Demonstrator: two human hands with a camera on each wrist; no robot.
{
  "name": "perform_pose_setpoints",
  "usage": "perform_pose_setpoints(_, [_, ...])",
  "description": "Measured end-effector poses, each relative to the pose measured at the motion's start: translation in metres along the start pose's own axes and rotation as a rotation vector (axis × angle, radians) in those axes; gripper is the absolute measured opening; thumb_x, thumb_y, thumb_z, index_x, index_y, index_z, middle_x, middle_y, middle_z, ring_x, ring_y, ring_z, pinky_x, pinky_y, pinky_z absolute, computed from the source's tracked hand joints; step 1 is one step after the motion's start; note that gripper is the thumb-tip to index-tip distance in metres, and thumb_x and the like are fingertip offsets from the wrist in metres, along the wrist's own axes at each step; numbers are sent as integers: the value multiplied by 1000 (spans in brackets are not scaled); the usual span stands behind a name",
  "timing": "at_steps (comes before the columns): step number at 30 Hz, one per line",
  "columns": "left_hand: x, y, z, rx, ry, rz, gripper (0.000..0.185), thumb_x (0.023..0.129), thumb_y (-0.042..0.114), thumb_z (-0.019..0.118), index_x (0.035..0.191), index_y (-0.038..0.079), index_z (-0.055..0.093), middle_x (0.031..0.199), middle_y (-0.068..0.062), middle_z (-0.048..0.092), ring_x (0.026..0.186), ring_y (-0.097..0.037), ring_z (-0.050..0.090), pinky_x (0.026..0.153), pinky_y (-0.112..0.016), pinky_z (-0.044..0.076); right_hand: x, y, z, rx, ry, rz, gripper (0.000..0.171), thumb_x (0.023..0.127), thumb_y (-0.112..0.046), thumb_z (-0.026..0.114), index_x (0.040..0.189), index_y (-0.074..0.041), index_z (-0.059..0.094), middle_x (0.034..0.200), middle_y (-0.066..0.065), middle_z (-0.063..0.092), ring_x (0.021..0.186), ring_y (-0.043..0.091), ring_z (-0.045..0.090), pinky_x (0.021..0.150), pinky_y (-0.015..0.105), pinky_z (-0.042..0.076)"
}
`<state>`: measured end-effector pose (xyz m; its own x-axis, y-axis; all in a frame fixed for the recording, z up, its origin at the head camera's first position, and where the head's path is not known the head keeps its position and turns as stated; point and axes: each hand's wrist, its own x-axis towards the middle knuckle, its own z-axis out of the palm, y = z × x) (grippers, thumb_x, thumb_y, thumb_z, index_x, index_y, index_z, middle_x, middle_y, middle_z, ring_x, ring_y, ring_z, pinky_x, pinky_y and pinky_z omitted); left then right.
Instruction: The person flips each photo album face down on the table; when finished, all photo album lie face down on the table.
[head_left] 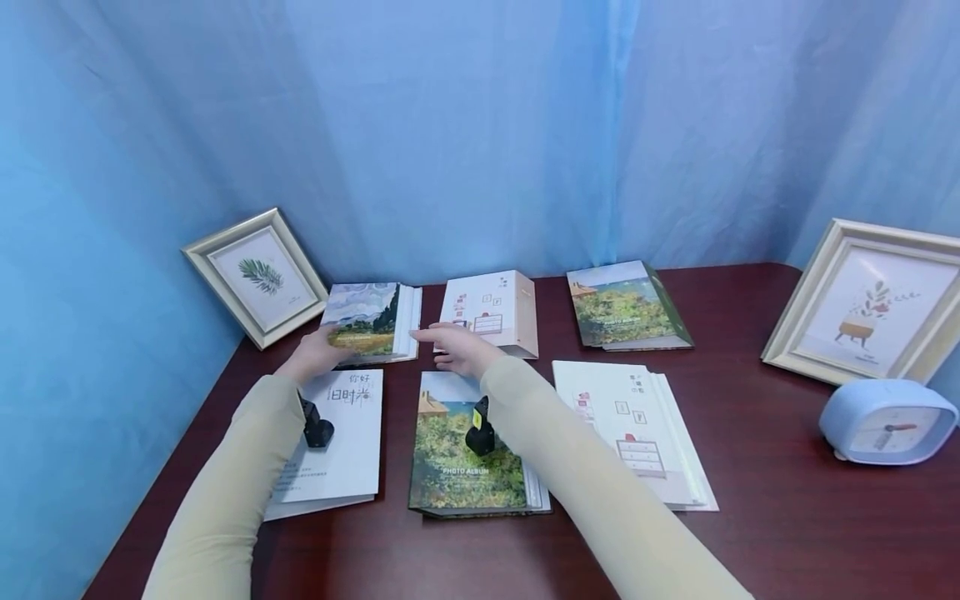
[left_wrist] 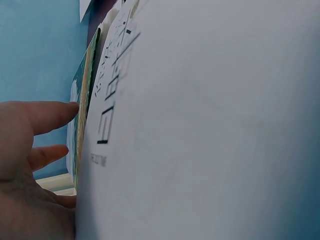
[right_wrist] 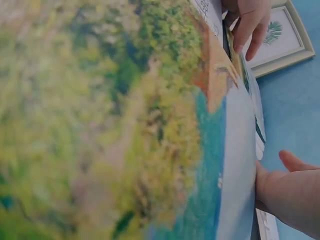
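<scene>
Two arms in pale sleeves reach across a dark red table (head_left: 750,517). The left hand (head_left: 311,358) rests on the near left corner of a small album with a painted sky and cypress cover (head_left: 367,321), fingers straight against its edge rather than wrapped round it. The right hand (head_left: 457,350) lies flat and relaxed at the same album's right side, fingertips touching its white page edges.

The album sits at the back left of the table, just beside a leaf print in a pale frame (head_left: 258,275) (leaning on the blue curtain). Below the hands lie a white booklet with black characters (head_left: 348,442) and a green landscape photo album (head_left: 457,458). Far right stands a light blue clock (head_left: 888,421).
</scene>
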<state>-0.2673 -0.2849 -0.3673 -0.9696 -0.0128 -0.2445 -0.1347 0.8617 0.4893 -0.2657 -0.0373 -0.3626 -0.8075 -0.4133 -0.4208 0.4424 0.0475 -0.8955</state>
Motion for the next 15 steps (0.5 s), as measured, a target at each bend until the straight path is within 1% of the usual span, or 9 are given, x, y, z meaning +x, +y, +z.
perform_pose_setpoints(4, [2, -1, 1, 10, 3, -6, 69, 95, 26, 51, 146, -9, 20, 144, -36, 30, 132, -47, 33, 109, -55, 30, 3, 2, 2, -19, -9, -8, 70, 94, -25, 59, 152, -12, 22, 154, 16, 25, 140, 37, 27, 114, 42, 28])
perform_pose_setpoints(8, [2, -1, 1, 10, -6, -16, 70, 95, 26, 51, 147, -8, 19, 146, -35, 26, 134, -48, 27, 109, -56, 27, 5, 2, 3, -37, -22, -20, 69, 94, -26, 59, 151, -12, 24, 153, 17, 27, 140, 38, 27, 114, 44, 27])
perform_pose_setpoints(11, [3, -1, 1, 1, -15, -26, 70, 95, 26, 52, 147, -7, 19, 147, -35, 23, 135, -50, 22, 110, -58, 24, 6, 2, 5, -56, -43, -20, 68, 94, -26, 59, 151, -12, 24, 154, 16, 26, 140, 38, 25, 114, 44, 26])
perform_pose_setpoints(15, [3, -1, 2, -16, 4, -27, 70, 94, 25, 54, 147, -8, 20, 145, -35, 27, 134, -48, 27, 110, -57, 26, 7, 1, 8, -82, -62, -16, 71, 94, -26, 60, 152, -13, 22, 156, 13, 23, 141, 39, 22, 115, 44, 24])
